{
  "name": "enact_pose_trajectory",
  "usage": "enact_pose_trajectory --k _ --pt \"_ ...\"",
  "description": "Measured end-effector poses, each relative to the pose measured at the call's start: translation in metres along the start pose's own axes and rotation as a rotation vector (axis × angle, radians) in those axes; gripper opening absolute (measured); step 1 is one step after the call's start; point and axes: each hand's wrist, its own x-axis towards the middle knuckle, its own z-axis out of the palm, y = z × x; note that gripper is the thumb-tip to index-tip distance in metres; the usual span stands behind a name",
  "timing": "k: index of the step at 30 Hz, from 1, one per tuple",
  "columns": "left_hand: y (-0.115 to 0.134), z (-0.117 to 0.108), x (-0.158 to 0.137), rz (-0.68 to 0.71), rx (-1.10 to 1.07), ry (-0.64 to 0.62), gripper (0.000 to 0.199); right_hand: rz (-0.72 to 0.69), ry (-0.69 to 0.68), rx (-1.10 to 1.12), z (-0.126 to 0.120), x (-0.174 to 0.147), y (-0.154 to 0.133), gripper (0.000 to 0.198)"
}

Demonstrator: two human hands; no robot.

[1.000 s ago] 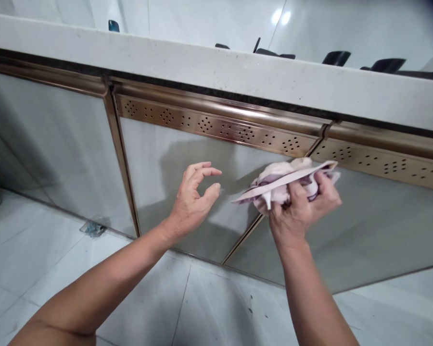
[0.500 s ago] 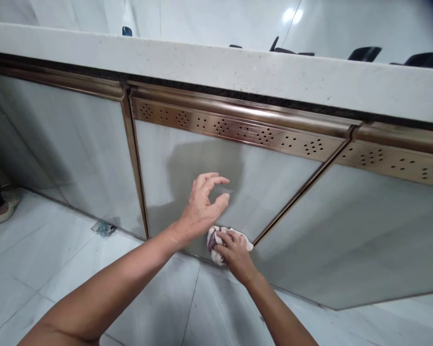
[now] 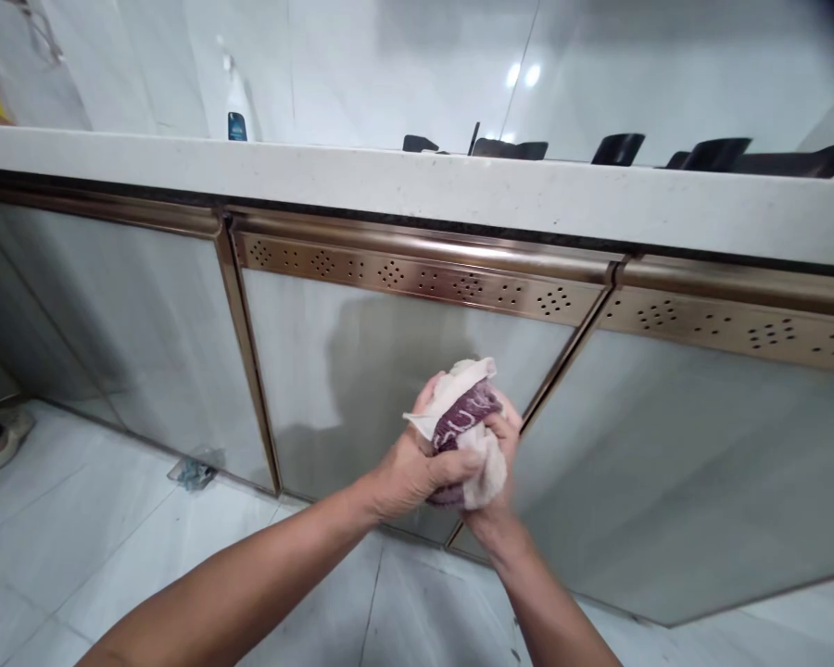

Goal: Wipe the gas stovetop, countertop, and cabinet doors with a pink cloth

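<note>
A crumpled white and purple cloth (image 3: 469, 408) is bunched between my two hands, in front of the glossy grey cabinet door (image 3: 298, 361). My left hand (image 3: 417, 472) grips it from the left, thumb across its lower front. From the right, my right hand (image 3: 501, 463) is closed around it, with its fingers partly behind the folds. The cloth looks held off the door, over its lower right part. A bronze-coloured frame with a perforated strip (image 3: 410, 276) runs along the door's top.
Above runs a white countertop edge (image 3: 361, 181) with a spray bottle (image 3: 236, 102) and black objects (image 3: 618, 150) on it. A small clear packet (image 3: 195, 471) lies on the tiled floor (image 3: 62, 519) at left. A person's shoe (image 3: 4, 445) shows at far left.
My right hand has lifted the cloth from the door's bottom edge. My left hand, empty before, has come right and taken hold of it too. The view has tilted up.
</note>
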Motion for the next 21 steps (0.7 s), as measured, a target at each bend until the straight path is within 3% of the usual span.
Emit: enact_pose_trajectory --k 3,4,5,8,11,13,16,18,21 --pt "0.011 0.005 0.003 0.046 -0.039 0.248 0.084 -0.153 -0.395 -0.060 -0.018 0.015 -0.002 0.050" --pt "0.017 0.004 0.004 0.099 -0.035 0.337 0.079 -0.184 -0.470 -0.100 -0.027 0.021 0.000 0.055" --pt "0.024 0.002 0.007 0.173 -0.014 0.411 0.076 -0.194 -0.476 -0.160 -0.037 0.028 0.005 0.056" --pt "0.052 -0.009 0.019 0.498 0.196 0.555 0.075 -0.160 -0.248 -0.472 -0.063 0.038 0.034 0.049" --pt "0.072 -0.023 0.041 0.818 0.678 0.599 0.075 -0.144 -0.127 -0.796 -0.073 0.031 0.073 0.048" --pt "0.072 -0.032 0.059 0.925 1.084 0.598 0.075 -0.160 -0.135 -0.892 -0.073 0.022 0.094 0.052" --pt "0.046 -0.036 0.076 0.947 1.461 0.536 0.072 -0.211 -0.126 -0.917 -0.070 0.013 0.112 0.061" --pt "0.017 -0.030 0.078 0.887 1.527 0.464 0.067 -0.240 -0.106 -0.886 -0.069 0.011 0.116 0.070" --pt "-0.024 -0.021 0.071 0.672 1.529 0.416 0.054 -0.243 -0.086 -0.839 -0.069 0.011 0.118 0.075"
